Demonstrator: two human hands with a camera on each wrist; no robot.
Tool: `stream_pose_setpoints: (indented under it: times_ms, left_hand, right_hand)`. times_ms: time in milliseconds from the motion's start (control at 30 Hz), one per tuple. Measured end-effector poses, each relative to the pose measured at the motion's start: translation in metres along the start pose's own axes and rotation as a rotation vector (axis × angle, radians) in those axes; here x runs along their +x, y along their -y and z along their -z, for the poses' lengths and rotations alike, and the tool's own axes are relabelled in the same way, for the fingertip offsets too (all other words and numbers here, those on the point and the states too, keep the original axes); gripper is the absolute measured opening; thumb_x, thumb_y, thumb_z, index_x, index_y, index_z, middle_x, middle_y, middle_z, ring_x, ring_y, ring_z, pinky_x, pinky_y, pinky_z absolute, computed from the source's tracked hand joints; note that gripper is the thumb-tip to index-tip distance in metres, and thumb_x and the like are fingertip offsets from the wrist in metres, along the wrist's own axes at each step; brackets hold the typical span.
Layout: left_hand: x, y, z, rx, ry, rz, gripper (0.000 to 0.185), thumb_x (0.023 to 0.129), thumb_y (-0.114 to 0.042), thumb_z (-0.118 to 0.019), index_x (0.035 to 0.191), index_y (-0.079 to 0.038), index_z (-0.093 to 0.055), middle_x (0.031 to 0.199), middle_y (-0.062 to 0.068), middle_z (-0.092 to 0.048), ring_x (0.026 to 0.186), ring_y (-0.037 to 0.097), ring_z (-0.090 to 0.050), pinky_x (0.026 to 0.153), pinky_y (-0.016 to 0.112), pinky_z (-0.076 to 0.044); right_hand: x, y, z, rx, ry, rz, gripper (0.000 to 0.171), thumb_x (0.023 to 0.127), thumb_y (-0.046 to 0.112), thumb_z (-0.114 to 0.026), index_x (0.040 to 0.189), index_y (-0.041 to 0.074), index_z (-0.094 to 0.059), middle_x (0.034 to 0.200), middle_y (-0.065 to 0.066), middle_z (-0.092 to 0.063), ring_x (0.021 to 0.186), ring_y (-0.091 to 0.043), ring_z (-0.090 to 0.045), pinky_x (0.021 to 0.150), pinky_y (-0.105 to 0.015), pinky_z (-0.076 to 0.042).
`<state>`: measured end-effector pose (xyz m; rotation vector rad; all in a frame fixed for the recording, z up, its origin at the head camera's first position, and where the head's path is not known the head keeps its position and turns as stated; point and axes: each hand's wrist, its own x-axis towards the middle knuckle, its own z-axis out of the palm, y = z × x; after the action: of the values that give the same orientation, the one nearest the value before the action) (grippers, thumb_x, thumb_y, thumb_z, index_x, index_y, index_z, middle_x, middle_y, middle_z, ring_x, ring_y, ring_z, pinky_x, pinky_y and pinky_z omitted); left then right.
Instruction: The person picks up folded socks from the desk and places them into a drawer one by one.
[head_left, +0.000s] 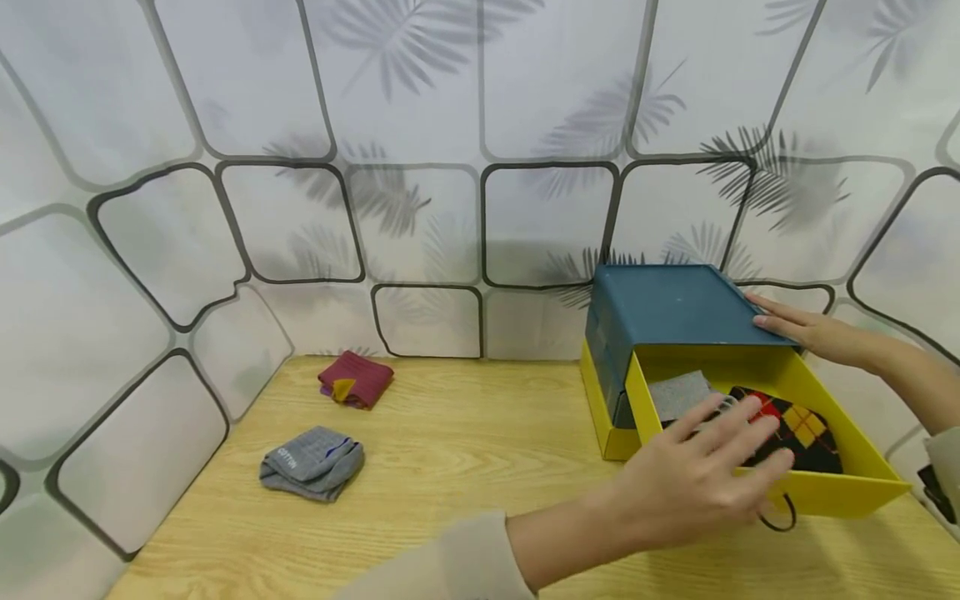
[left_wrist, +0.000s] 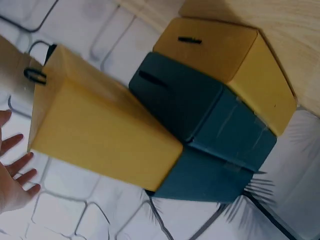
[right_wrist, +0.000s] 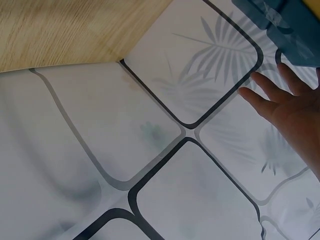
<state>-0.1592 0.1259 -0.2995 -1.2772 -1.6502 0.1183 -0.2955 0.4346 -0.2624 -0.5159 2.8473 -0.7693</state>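
Note:
A small cabinet with a blue top (head_left: 667,300) stands at the right, its upper yellow drawer (head_left: 847,497) pulled out. Inside lie a grey folded cloth item (head_left: 678,393) and a black argyle-patterned sock (head_left: 810,433) with red and yellow diamonds. My left hand (head_left: 697,479) is over the drawer's front left part, fingers spread, covering some of the contents; nothing shows in its grasp. Along the cabinet's right top edge rests my right hand (head_left: 817,333), fingers extended. A black loop pull (head_left: 783,515) hangs at the drawer's front, beside the left hand.
On the wooden table (head_left: 450,467), at the left, lie a folded grey sock bundle (head_left: 311,462) marked COTTON and a maroon folded bundle (head_left: 358,379) with a yellow patch. A lower yellow drawer (left_wrist: 210,45) sits beneath a blue one (left_wrist: 175,95). Patterned curtain surrounds the table.

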Motion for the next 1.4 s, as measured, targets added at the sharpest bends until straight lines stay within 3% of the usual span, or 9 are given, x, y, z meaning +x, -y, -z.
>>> stream_pose_setpoints:
  times_ms: [67, 167, 367, 500, 667, 867, 1000, 1167, 1400]
  left_hand:
    - [-0.001, -0.008, 0.001, -0.013, 0.023, -0.112, 0.039, 0.099, -0.026, -0.028, 0.12, -0.024, -0.061, 0.128, 0.002, -0.052, 0.125, 0.021, -0.039, 0.106, 0.039, -0.019]
    - [-0.002, -0.019, -0.001, -0.022, 0.12, -0.245, 0.046, 0.101, -0.013, -0.018, 0.125, -0.023, -0.057, 0.132, 0.001, -0.049, 0.127, 0.019, -0.036, 0.107, 0.038, -0.015]
    - [-0.005, -0.035, -0.01, -0.027, 0.28, -0.324, 0.042, 0.102, -0.012, -0.023, 0.134, -0.019, -0.049, 0.14, 0.004, -0.039, 0.133, 0.022, -0.024, 0.108, 0.038, -0.007]
    - [-0.006, -0.036, -0.01, -0.037, 0.253, -0.283, 0.042, 0.103, -0.013, -0.022, 0.134, -0.018, -0.05, 0.139, 0.004, -0.041, 0.132, 0.023, -0.026, 0.108, 0.036, -0.009]
    - [-0.005, -0.031, -0.002, 0.033, 0.2, -0.244, 0.049, 0.101, -0.004, -0.016, 0.129, -0.015, -0.054, 0.135, 0.005, -0.046, 0.13, 0.023, -0.031, 0.107, 0.035, -0.015]
    - [-0.009, -0.042, -0.019, 0.051, 0.253, -0.247, 0.042, 0.101, -0.008, -0.024, 0.129, -0.017, -0.054, 0.14, 0.009, -0.039, 0.133, 0.025, -0.024, 0.107, 0.038, -0.01]
    - [-0.014, -0.05, -0.017, 0.047, 0.288, -0.191, 0.04, 0.102, -0.017, -0.025, 0.131, -0.019, -0.052, 0.142, 0.008, -0.035, 0.135, 0.025, -0.018, 0.108, 0.039, -0.006]
    - [-0.019, -0.056, -0.015, 0.076, 0.246, -0.14, 0.043, 0.1, -0.029, -0.026, 0.132, -0.014, -0.051, 0.139, 0.01, -0.039, 0.132, 0.025, -0.025, 0.107, 0.039, -0.017]
    - [-0.016, -0.057, -0.012, 0.043, 0.315, -0.075, 0.041, 0.1, -0.024, -0.023, 0.131, -0.019, -0.051, 0.143, 0.009, -0.033, 0.134, 0.023, -0.019, 0.108, 0.036, -0.013]
  right_hand:
    - [0.0, 0.0, 0.001, -0.006, -0.004, 0.0, 0.062, 0.101, 0.032, -0.03, 0.147, 0.013, 0.007, 0.141, -0.039, 0.0, 0.119, -0.064, -0.007, 0.082, -0.072, -0.014]
    - [0.0, 0.0, 0.001, -0.002, -0.005, 0.004, 0.062, 0.101, 0.031, -0.03, 0.146, 0.013, 0.008, 0.141, -0.039, 0.0, 0.119, -0.064, -0.006, 0.083, -0.072, -0.013]
    - [0.0, -0.001, 0.001, 0.007, -0.004, 0.012, 0.062, 0.101, 0.031, -0.03, 0.147, 0.014, 0.008, 0.141, -0.038, 0.001, 0.12, -0.063, -0.005, 0.083, -0.072, -0.013]
    - [0.0, -0.001, 0.001, 0.009, 0.001, 0.018, 0.061, 0.101, 0.03, -0.03, 0.147, 0.014, 0.008, 0.142, -0.038, 0.002, 0.12, -0.063, -0.005, 0.083, -0.072, -0.013]
    - [0.001, -0.002, 0.001, 0.002, 0.002, 0.016, 0.061, 0.102, 0.03, -0.03, 0.147, 0.014, 0.008, 0.142, -0.037, 0.002, 0.121, -0.062, -0.006, 0.083, -0.072, -0.014]
    - [0.0, -0.001, 0.001, 0.0, -0.002, 0.017, 0.061, 0.101, 0.03, -0.03, 0.147, 0.013, 0.008, 0.142, -0.037, 0.001, 0.121, -0.062, -0.005, 0.084, -0.071, -0.013]
    - [0.0, -0.001, 0.001, 0.002, -0.001, 0.02, 0.061, 0.101, 0.03, -0.03, 0.147, 0.013, 0.007, 0.143, -0.036, 0.001, 0.122, -0.061, -0.005, 0.084, -0.072, -0.013]
    - [0.0, -0.001, 0.0, 0.001, 0.002, 0.014, 0.061, 0.101, 0.03, -0.03, 0.147, 0.013, 0.008, 0.142, -0.037, 0.001, 0.12, -0.063, -0.006, 0.083, -0.072, -0.014]
    - [0.0, -0.002, 0.001, -0.001, 0.0, 0.014, 0.061, 0.101, 0.031, -0.03, 0.147, 0.014, 0.008, 0.142, -0.038, 0.001, 0.12, -0.063, -0.006, 0.083, -0.072, -0.014]
